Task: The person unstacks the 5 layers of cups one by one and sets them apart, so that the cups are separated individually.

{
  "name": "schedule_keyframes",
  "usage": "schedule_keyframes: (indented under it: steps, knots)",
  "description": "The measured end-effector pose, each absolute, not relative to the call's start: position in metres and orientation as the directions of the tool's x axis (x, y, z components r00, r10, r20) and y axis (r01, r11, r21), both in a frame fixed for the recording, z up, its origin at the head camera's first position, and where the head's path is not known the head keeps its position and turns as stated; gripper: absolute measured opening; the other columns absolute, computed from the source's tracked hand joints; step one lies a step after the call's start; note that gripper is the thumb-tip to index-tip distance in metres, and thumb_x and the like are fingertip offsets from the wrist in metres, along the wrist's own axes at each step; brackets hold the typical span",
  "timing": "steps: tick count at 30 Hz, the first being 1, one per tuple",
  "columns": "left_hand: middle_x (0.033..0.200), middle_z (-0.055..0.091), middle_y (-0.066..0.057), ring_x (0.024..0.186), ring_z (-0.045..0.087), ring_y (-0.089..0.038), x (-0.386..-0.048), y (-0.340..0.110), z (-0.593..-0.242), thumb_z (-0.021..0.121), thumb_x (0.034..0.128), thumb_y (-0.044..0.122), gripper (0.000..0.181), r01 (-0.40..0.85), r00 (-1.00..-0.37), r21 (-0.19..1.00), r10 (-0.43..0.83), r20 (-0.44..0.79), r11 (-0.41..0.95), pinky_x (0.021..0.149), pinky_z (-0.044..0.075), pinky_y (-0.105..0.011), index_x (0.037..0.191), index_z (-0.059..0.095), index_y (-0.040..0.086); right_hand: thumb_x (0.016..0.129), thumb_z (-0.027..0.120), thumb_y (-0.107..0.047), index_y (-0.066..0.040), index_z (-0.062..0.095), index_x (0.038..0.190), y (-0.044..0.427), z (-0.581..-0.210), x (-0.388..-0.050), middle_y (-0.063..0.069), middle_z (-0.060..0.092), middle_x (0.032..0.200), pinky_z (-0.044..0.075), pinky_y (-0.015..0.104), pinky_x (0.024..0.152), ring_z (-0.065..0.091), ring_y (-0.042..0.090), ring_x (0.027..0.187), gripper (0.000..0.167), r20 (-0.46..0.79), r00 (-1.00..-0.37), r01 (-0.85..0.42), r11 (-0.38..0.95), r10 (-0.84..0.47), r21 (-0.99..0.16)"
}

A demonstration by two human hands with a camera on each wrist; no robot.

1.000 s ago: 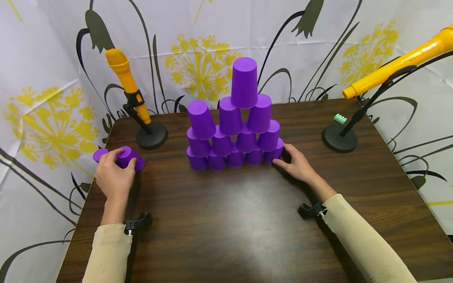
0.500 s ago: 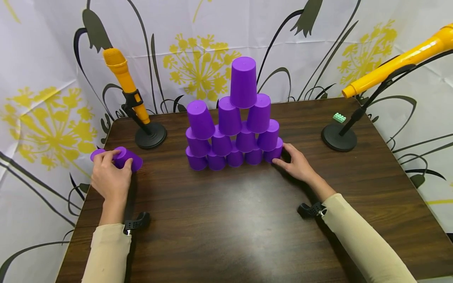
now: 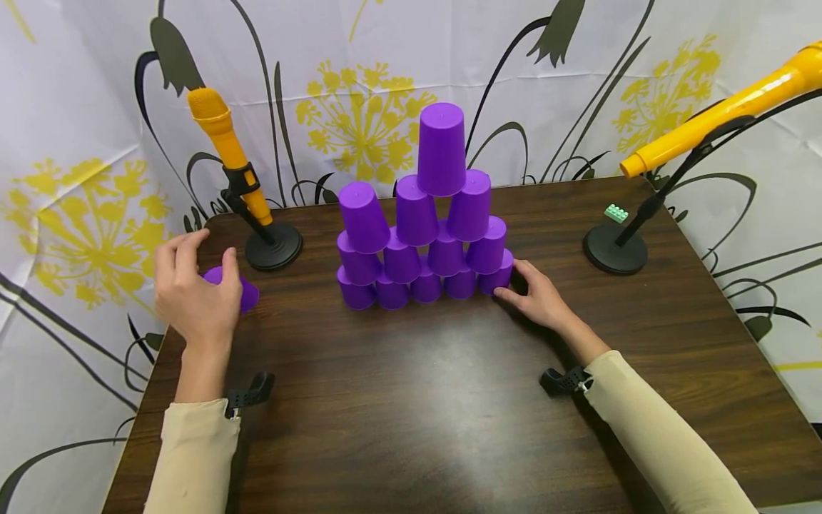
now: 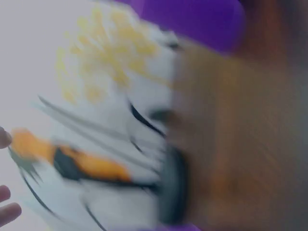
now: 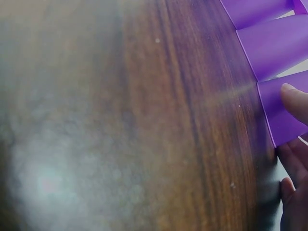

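Observation:
Purple cups stand upside down in a stepped stack, with one top cup (image 3: pixel 442 150) over the right two of the three-cup row (image 3: pixel 417 212). Around the rightmost bottom cup (image 3: pixel 504 277) the right hand (image 3: pixel 542 300) has its thumb in front and fingers behind; in the right wrist view the thumb lies on that cup (image 5: pixel 279 113). Fingers spread and raised, the left hand (image 3: pixel 198 300) is at the table's left side, holding nothing visible. Partly hidden behind it is a separate purple cup (image 3: pixel 249 295). The left wrist view is blurred, showing purple (image 4: pixel 192 21) at the top.
A yellow microphone on a black stand (image 3: pixel 274 246) is behind the left hand. Another yellow microphone (image 3: pixel 726 114) on a stand (image 3: pixel 616 250) is at the right, beside a small green brick (image 3: pixel 616 213). A patterned cloth (image 3: pixel 257 128) hangs behind the table (image 3: pixel 411 400).
The left hand has let go of the purple at the left and its fingers have lifted and spread. The purple piece left of its fingers is no longer visible. The right hand has stayed still.

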State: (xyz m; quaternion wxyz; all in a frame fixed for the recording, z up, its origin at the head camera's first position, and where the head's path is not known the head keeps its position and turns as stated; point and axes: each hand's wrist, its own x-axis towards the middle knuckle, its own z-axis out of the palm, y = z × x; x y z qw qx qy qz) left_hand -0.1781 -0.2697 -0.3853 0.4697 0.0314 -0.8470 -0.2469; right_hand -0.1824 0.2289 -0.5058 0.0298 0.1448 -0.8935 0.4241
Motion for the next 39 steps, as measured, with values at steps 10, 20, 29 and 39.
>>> schedule_keyframes:
  steps: [10, 20, 29, 39]
  knots:
    - [0.112, 0.066, -0.011, 0.101, 0.061, -0.025, -0.191, -0.159, -0.275, 0.065, 0.0871, 0.025, 0.034, 0.654, -0.438, 0.292, 0.035, 0.898, 0.698, 0.080, 0.048, -0.033, 0.116, 0.071, 0.009, 0.088, 0.075, -0.024, -0.003, 0.049, 0.140, 0.230, -0.506, -0.183, 0.017, 0.055, 0.134, 0.035, 0.051, 0.107, 0.048, 0.034, 0.128, 0.062, 0.184, -0.953, -0.294, 0.603, -0.239, -0.741]
    - [0.135, 0.054, -0.004, 0.117, 0.056, -0.018, -0.206, -0.071, -0.238, 0.064, 0.0934, 0.037, 0.054, 0.734, -0.588, 0.224, 0.434, 0.683, 0.642, 0.070, 0.051, -0.039, 0.143, 0.051, 0.020, 0.087, 0.076, -0.024, -0.005, 0.049, 0.141, 0.232, -0.505, -0.183, 0.016, 0.055, 0.134, 0.035, 0.051, 0.107, 0.048, 0.033, 0.128, 0.062, 0.177, -0.954, -0.291, 0.598, -0.243, -0.746]
    - [0.129, 0.060, 0.001, 0.114, 0.057, -0.009, -0.221, -0.054, -0.246, 0.067, 0.0922, 0.038, 0.052, 0.707, -0.676, 0.380, 0.414, 0.609, 0.596, 0.084, 0.048, -0.031, 0.138, 0.056, 0.018, 0.088, 0.075, -0.024, -0.004, 0.049, 0.141, 0.230, -0.507, -0.180, 0.016, 0.055, 0.135, 0.035, 0.052, 0.107, 0.048, 0.034, 0.128, 0.063, 0.174, -0.955, -0.287, 0.593, -0.241, -0.752]
    - [0.115, 0.062, 0.000, 0.098, 0.064, -0.008, -0.218, -0.054, -0.246, 0.075, 0.0871, 0.025, 0.044, 0.735, -0.666, 0.506, 0.339, 0.664, 0.452, 0.079, 0.052, -0.023, 0.129, 0.063, 0.015, 0.087, 0.076, -0.022, -0.005, 0.050, 0.140, 0.230, -0.506, -0.182, 0.015, 0.055, 0.134, 0.035, 0.050, 0.107, 0.048, 0.032, 0.128, 0.061, 0.184, -0.952, -0.296, 0.583, -0.244, -0.756]
